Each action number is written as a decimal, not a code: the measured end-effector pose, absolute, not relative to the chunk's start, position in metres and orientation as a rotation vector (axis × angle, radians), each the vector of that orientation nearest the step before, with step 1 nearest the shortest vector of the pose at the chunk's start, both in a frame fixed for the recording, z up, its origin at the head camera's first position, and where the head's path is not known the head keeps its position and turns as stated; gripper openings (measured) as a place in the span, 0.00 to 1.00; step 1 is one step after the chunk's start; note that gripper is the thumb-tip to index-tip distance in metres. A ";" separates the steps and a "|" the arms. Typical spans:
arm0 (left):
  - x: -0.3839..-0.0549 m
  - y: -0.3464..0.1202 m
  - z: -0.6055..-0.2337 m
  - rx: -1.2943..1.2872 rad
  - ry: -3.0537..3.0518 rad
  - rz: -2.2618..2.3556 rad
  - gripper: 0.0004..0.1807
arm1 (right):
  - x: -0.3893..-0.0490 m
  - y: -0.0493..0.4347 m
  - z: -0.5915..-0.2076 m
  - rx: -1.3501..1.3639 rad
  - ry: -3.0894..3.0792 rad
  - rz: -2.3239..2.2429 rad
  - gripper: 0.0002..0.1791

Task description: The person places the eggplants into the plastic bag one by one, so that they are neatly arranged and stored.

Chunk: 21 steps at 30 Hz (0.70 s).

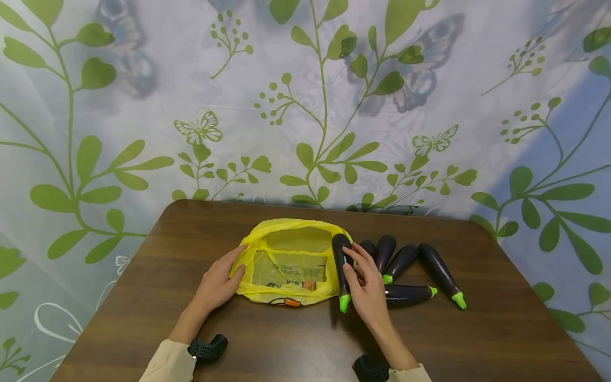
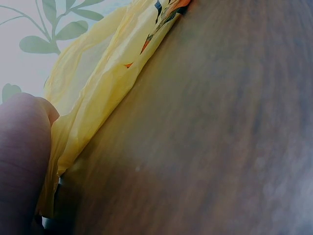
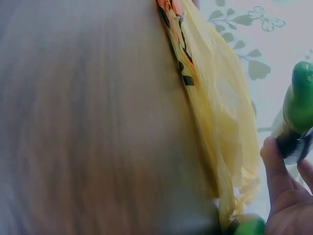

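A yellow plastic bag [image 1: 286, 298] lies on the table with its mouth spread wide and facing up. My left hand [image 1: 220, 279] holds its left rim; in the left wrist view the thumb [image 2: 24, 152] is against the yellow film. At the bag's right rim, my right hand [image 1: 366, 286] grips a dark purple eggplant [image 1: 341, 260] between thumb and fingers. That eggplant stands nearly lengthwise, its bright green stem end [image 3: 299, 105] toward me. Right of the hand, several more eggplants [image 1: 441, 273] lie in a loose group, one partly hidden behind the fingers.
Everything lies on a dark brown wooden table [image 1: 296, 350] with rounded far corners. A cloth printed with green leaves and butterflies [image 1: 305, 106] hangs right behind its far edge. Black wrist bands [image 1: 208, 348] sit at both cuffs.
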<state>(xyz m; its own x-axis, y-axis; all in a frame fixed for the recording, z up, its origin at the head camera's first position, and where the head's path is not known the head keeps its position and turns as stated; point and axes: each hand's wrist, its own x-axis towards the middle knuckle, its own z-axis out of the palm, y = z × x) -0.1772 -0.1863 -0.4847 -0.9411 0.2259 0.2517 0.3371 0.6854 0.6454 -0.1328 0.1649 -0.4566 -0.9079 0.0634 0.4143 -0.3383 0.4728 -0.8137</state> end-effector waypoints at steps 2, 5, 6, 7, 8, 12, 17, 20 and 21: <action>-0.177 -0.186 -0.485 -0.460 -2.741 -1.095 0.28 | -0.133 0.162 -0.457 0.229 -2.339 1.426 0.20; -0.177 -0.185 -0.485 -0.452 -2.739 -1.094 0.28 | -0.133 0.158 -0.457 0.231 -2.341 1.459 0.20; -0.177 -0.185 -0.485 -0.450 -2.738 -1.095 0.28 | -0.133 0.156 -0.457 0.228 -2.343 1.477 0.20; -0.177 -0.185 -0.485 -0.451 -2.737 -1.095 0.28 | -0.133 0.155 -0.456 0.228 -2.345 1.495 0.20; -0.177 -0.185 -0.484 -0.453 -2.735 -1.096 0.28 | -0.134 0.154 -0.456 0.226 -2.351 1.507 0.20; -0.176 -0.185 -0.484 -0.474 -2.725 -1.094 0.28 | -0.135 0.149 -0.458 0.237 -2.381 1.525 0.22; -0.176 -0.185 -0.483 -0.476 -2.716 -1.092 0.28 | -0.136 0.146 -0.460 0.298 -2.392 1.539 0.25; -0.176 -0.185 -0.484 -0.477 -2.714 -1.093 0.28 | -0.136 0.144 -0.460 0.346 -2.388 1.542 0.28; -0.176 -0.185 -0.484 -0.478 -2.714 -1.093 0.28 | -0.136 0.144 -0.461 0.356 -2.387 1.544 0.28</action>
